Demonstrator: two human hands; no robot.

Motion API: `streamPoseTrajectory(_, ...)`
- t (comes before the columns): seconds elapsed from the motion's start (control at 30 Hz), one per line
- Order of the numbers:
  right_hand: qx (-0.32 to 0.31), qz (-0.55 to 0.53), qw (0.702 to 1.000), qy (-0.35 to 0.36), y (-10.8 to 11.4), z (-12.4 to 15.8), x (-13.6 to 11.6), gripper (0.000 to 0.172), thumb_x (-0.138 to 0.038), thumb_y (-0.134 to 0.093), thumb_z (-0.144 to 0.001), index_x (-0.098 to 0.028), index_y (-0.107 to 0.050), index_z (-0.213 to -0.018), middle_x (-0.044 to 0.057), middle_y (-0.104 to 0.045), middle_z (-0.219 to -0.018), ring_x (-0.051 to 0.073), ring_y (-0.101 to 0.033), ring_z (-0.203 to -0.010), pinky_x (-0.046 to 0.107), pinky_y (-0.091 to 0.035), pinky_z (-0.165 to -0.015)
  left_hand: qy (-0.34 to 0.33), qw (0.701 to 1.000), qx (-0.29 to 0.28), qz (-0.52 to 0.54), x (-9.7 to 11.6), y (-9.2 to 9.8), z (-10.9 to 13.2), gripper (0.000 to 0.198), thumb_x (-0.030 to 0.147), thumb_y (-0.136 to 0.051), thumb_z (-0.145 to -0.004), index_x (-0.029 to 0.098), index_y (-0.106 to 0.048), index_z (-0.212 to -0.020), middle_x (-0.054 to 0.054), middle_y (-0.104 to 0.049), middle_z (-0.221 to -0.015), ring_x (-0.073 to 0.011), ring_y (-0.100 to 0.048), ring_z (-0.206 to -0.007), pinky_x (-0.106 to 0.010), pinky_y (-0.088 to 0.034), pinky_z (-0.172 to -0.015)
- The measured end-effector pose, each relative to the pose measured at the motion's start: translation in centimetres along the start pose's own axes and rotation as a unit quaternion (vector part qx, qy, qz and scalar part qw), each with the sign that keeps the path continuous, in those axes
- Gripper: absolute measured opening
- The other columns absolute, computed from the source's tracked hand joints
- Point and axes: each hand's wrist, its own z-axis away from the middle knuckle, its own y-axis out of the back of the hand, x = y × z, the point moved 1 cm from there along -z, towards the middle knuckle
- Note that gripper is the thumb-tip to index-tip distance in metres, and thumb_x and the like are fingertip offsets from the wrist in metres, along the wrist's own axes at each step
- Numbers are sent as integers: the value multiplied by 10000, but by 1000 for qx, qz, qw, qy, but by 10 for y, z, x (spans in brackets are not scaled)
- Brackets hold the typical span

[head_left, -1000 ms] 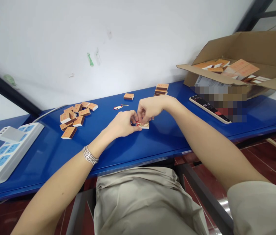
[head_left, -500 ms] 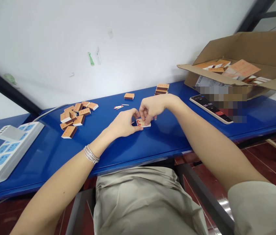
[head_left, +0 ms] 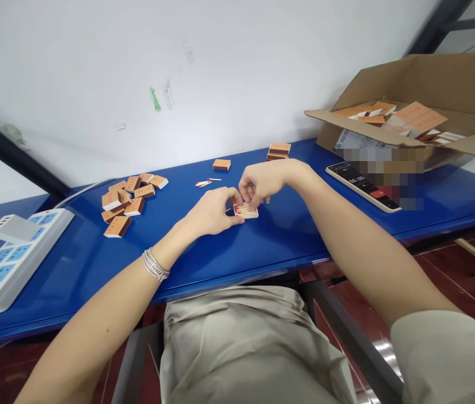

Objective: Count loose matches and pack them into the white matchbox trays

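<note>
- Curled left hand (head_left: 212, 213) pinches the open white cardboard matchbox tray (head_left: 246, 211) at its left end.
- Right hand (head_left: 262, 182) pinches the tray's far edge.
- A slipped pinch could tip matches out.

A stack of thin silver chain bracelets (head_left: 155, 265) is worn around the left wrist, its several strands lying side by side. A loose beige cloth garment (head_left: 249, 348) is seen over the torso and lap, with soft creases formed across its front. A wide sleeve of similar beige fabric (head_left: 447, 359) is visible at the lower right corner, ending above the right forearm (head_left: 359, 247). That forearm is left bare, as are the left forearm (head_left: 94, 331), the left hand (head_left: 212, 212) and the right hand (head_left: 264, 182)
</note>
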Motion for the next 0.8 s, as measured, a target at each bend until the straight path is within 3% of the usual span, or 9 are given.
streamPoseTrajectory(0.2,34,-20,999,19,6,5,8,442,-548,-810,-588,-202,-705,-841,20,-724,-772,194,-673,-726,312,-530,-655,15,999,27,6,-1,3,-1,309,273,-780,-675,186,-597,-909,2,-659,-906,-140,-564,-732,-278,-429,-703)
streamPoseTrajectory(0.43,206,-24,978,-13,21,15,24,492,-597,-704,-735,-180,-700,-996,69,-725,-807,202,-669,-691,321,-507,-645,66,996,64,10,-7,7,-3,399,301,-802,-649,183,-598,-972,-8,-671,-914,-144,-567,-731,-291,-427,-711)
streamPoseTrajectory(0.8,211,-27,977,-23,19,12,24,448,-575,-719,-726,-180,-688,-935,69,-719,-779,201,-670,-687,299,-486,-624,38,998,23,36,-4,-3,-1,361,327,-786,-664,184,-643,-964,-8,-693,-928,-133,-561,-703,-280,-439,-692)
